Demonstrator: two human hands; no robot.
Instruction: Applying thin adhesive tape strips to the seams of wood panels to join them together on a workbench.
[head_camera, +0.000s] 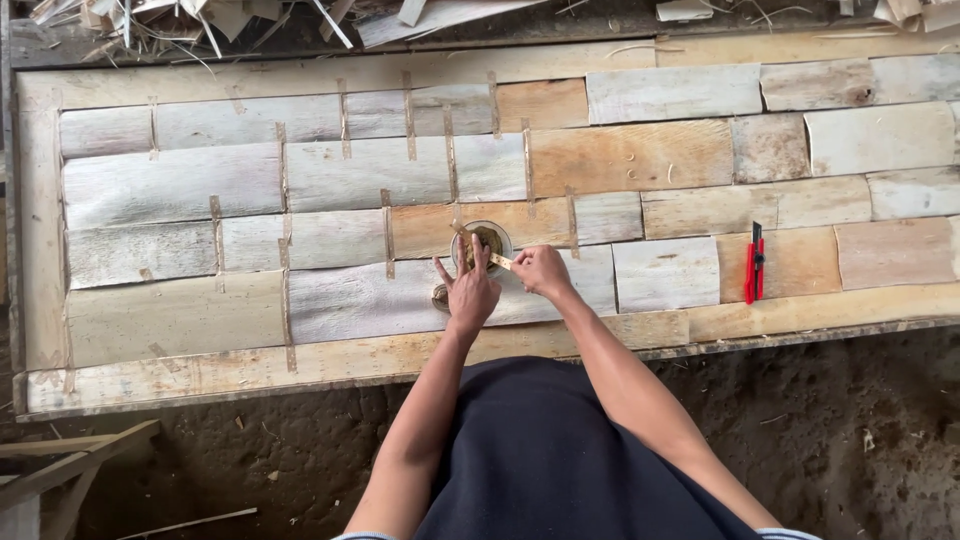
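Both hands meet mid-surface: left hand (468, 292) with fingers spread, resting against the rim of a small round bowl (484, 243) of brownish paste, right hand (540, 270) pinched on a thin wooden strip (500, 261) poking toward that bowl. They sit on pale veneer sheets (360, 172) patched with tape-like strips, laid across the surface (380, 355). Well off right lies a red utility knife (754, 263).
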